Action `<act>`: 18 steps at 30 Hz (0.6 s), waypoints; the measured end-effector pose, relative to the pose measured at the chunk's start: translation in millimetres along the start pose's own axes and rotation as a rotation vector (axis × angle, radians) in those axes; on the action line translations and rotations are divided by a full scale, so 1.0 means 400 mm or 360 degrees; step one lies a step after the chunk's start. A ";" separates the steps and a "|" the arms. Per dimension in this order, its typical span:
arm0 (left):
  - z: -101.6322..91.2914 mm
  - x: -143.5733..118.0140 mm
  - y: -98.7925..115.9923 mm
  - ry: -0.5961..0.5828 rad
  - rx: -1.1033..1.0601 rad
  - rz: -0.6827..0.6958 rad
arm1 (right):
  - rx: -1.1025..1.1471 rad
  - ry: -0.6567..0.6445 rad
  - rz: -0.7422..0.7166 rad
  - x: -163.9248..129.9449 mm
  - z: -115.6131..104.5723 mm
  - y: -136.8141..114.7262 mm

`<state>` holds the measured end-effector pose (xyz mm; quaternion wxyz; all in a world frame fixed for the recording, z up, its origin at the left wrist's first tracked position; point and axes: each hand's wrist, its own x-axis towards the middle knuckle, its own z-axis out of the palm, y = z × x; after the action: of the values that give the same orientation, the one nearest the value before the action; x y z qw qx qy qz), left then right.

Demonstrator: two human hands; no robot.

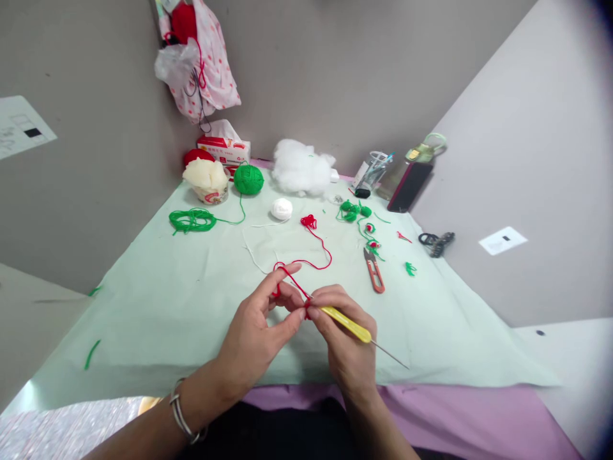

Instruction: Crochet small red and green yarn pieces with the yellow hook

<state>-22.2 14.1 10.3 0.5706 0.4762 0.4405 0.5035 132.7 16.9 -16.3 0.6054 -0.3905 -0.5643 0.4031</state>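
Note:
My left hand (261, 332) pinches a small piece of red crochet work, with red yarn (313, 246) looped over its raised index finger and trailing away across the table. My right hand (342, 338) grips a yellow-handled crochet hook (352, 327); its front end meets the red work between my fingertips and its metal tail sticks out to the right. Both hands hover over the pale green sheet (191, 306) near the front of the table.
Orange thread snips (374, 271) lie right of the hands, beside small green crochet pieces (354, 211). Farther back sit a green yarn ball (248, 179), loose green yarn (192, 220), a white ball (281, 208), white stuffing (301, 167), a tissue box (224, 150), a dark phone (409, 186).

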 end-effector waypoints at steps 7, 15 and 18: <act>0.002 0.001 0.009 -0.0001 0.0072 -0.0011 | -0.0012 -0.0014 -0.0024 0.000 0.000 0.001; -0.027 0.012 -0.016 -0.0234 -0.0426 -0.0268 | 0.0412 -0.0109 0.0417 0.009 -0.004 0.018; -0.034 0.016 -0.011 -0.0312 -0.0453 -0.0328 | 0.0597 -0.0161 0.0531 0.015 0.000 0.009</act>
<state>-34.4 21.5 3.5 0.7209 0.3899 0.3537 0.4507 132.9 23.6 -17.4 0.5634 -0.3385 -0.4370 0.6140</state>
